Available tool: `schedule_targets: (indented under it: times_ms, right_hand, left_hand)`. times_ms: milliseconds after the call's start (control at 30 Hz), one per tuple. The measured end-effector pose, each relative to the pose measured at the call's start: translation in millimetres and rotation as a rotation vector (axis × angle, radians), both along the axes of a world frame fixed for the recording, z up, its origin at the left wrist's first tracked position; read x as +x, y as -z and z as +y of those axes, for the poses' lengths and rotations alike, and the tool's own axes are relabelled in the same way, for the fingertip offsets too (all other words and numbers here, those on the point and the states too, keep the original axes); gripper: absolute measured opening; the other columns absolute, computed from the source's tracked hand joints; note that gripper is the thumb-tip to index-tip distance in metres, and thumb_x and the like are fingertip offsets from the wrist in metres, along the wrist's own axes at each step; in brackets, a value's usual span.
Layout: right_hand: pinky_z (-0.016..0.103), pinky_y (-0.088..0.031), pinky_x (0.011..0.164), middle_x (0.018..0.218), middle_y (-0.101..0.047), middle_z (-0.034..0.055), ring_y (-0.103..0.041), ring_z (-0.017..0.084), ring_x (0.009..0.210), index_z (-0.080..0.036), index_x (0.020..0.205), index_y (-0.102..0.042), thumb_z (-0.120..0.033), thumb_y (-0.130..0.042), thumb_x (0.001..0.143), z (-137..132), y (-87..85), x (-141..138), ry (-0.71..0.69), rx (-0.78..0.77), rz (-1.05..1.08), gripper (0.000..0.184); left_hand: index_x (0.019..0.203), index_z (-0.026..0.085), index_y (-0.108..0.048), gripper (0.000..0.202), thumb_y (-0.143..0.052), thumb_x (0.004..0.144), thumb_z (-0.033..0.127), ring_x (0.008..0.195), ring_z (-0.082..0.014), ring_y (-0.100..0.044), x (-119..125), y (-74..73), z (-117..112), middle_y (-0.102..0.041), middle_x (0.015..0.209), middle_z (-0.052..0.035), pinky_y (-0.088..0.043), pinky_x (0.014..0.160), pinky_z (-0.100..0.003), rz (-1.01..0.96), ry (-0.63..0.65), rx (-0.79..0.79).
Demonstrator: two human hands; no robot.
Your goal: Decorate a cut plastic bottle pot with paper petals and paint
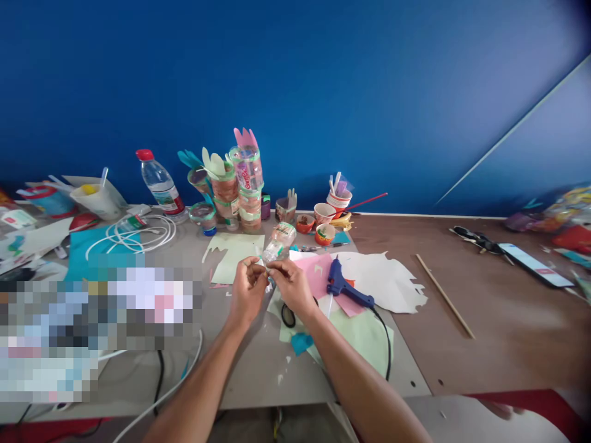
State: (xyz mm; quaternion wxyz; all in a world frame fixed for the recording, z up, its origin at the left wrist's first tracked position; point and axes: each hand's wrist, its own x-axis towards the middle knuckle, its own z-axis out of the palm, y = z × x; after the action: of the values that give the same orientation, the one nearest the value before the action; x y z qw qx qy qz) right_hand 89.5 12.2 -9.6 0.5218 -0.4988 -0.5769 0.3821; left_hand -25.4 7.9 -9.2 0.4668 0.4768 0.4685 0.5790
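My left hand (248, 284) and my right hand (292, 282) meet over the middle of the desk, fingers pinched together at the tips. What lies between the fingertips is too small to make out. Just beyond them is a clear plastic bottle (277, 245) with a printed band, tilted away; I cannot tell whether the fingers touch it. A blue glue gun (342, 284) rests on pink paper (310, 274) to the right of my right hand. The black handles of scissors (289, 316) show beside my right wrist, partly hidden.
Cut bottles with paper petals (245, 169) stand along the wall, beside a water bottle (160, 184). Paper cups (324, 213) stand right of them. White cable (172, 237) coils at left. A wooden stick (444, 295) and a phone (535, 264) lie at right.
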Motion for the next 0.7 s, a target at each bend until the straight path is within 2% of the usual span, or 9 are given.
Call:
schedule_targets:
  times_ms: [200, 433, 600, 700]
  right_hand:
    - [0.030, -0.049, 0.075, 0.081, -0.067, 0.0042, -0.062, 0.018, 0.079, -0.018, 0.081, -0.068, -0.024, -0.052, 0.076, 2.6, 1.0, 1.4, -0.017, -0.030, 0.023, 0.017]
    - [0.028, -0.048, 0.069, 0.075, -0.066, 0.0018, -0.060, 0.016, 0.072, -0.018, 0.079, -0.064, -0.023, -0.054, 0.072, 4.8, 1.0, 4.9, -0.061, -0.074, 0.109, 0.013]
    - [0.025, -0.043, 0.061, 0.065, -0.059, -0.0017, -0.054, 0.014, 0.064, -0.018, 0.069, -0.060, -0.022, -0.053, 0.071, 4.7, -1.1, 5.5, -0.075, -0.098, 0.088, 0.008]
    - [0.023, -0.038, 0.056, 0.059, -0.054, -0.0040, -0.048, 0.011, 0.058, -0.018, 0.065, -0.058, -0.024, -0.054, 0.069, 5.2, -5.2, 7.6, -0.066, -0.172, 0.187, 0.008]
  left_hand:
    - [0.100, 0.020, -0.046, 0.031, -0.062, 0.074, 0.028, 0.061, -0.0100, -0.057, 0.7, 1.6, -0.2, -0.060, 0.073, 0.0028, -0.048, 0.062, -0.024, 0.008, 0.025, 0.028]
    - [0.099, 0.020, -0.048, 0.031, -0.063, 0.073, 0.028, 0.060, -0.0101, -0.057, 1.3, 0.9, -0.6, -0.060, 0.073, 0.0021, -0.049, 0.061, -0.024, 0.015, 0.018, 0.013]
    - [0.099, 0.020, -0.049, 0.031, -0.063, 0.073, 0.028, 0.061, -0.0109, -0.058, 1.0, 2.7, -1.1, -0.061, 0.074, 0.0013, -0.050, 0.062, -0.025, 0.033, 0.037, 0.015]
    - [0.099, 0.020, -0.051, 0.029, -0.062, 0.074, 0.028, 0.061, -0.0113, -0.059, 0.8, 3.7, -0.7, -0.062, 0.074, 0.0008, -0.050, 0.062, -0.026, 0.030, 0.061, 0.031]
